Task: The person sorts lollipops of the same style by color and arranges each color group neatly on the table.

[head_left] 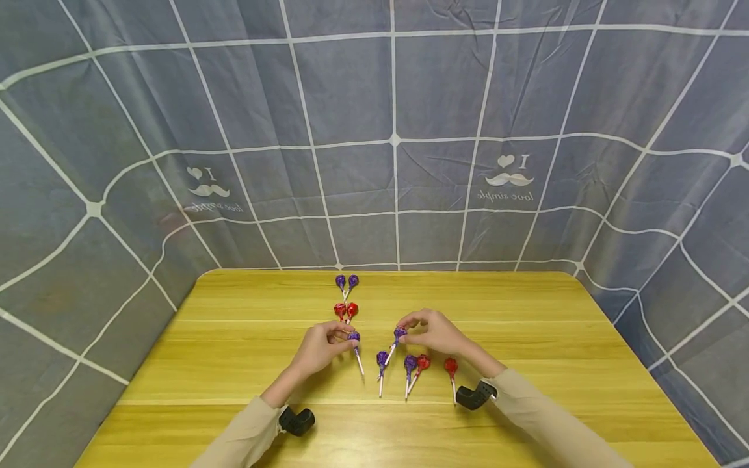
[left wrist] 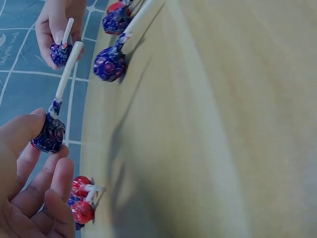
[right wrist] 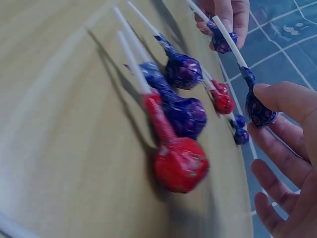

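My left hand [head_left: 318, 350] pinches a purple-wrapped lollipop [left wrist: 49, 133] by its candy head, the white stick pointing away from the fingers. A second purple lollipop [right wrist: 258, 106] is held by its head between the thumb and fingers of my right hand [head_left: 432, 333]. Both are raised over the table, facing each other. Below and between the hands lie a purple lollipop [head_left: 382, 359], then a purple one [head_left: 410, 364] beside a red one [head_left: 423, 362], their sticks close together. Another red lollipop [head_left: 450, 367] rests under the right wrist.
Past the left hand, a red pair of lollipops [head_left: 346, 310] and a purple pair [head_left: 347, 281] lie in a column toward the back edge of the wooden table [head_left: 234, 364]. A grey curtain with white lines [head_left: 363, 175] hangs behind and around the table.
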Motion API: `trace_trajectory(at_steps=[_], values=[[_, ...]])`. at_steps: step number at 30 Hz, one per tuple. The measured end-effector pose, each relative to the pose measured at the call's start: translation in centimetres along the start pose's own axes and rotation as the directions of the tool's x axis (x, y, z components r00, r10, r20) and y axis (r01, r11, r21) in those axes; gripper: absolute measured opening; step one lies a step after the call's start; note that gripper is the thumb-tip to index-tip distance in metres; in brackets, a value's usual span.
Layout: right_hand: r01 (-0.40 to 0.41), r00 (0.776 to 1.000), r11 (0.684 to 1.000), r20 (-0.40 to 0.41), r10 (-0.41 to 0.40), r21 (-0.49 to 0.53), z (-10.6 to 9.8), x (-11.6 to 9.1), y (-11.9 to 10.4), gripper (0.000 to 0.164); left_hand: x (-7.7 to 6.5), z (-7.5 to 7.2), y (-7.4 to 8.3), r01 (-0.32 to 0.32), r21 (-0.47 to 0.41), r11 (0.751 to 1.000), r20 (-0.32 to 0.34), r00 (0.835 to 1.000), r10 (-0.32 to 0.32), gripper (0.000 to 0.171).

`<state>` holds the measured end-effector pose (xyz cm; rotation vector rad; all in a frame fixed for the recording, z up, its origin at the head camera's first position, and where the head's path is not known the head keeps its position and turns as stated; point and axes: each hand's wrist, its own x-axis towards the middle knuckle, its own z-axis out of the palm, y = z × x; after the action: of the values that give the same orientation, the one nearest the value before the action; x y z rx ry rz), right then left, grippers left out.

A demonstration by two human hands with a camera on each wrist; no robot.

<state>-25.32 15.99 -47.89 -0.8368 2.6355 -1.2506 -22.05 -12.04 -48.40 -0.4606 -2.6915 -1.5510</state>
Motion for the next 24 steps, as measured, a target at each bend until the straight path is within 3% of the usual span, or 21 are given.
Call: trace_trajectory(at_steps=[11,18,24], values=[[0.025,1.0,0.999,0.01,-0.025,-0.03,-1.6,2.7,-0.6,0.029,2.3,-0.7,1.7,-0.001,0.041,0.999,-0.05,0.999,0.004,0.021],[0.028,1.0,0.999,0.009,-0.028,-0.031,-2.5,3.8,-0.3,0.029,4.1,-1.1,1.8,-0.027,0.078,0.997,-0.059,0.998,0.032,0.022],[0.026,1.0,0.998,0.005,-0.026,-0.06,-3.3,4.8,0.1,0.029,5.7,-1.5,2.0,-0.013,0.098,0.995,-0.065,0.998,0.019,0.023]])
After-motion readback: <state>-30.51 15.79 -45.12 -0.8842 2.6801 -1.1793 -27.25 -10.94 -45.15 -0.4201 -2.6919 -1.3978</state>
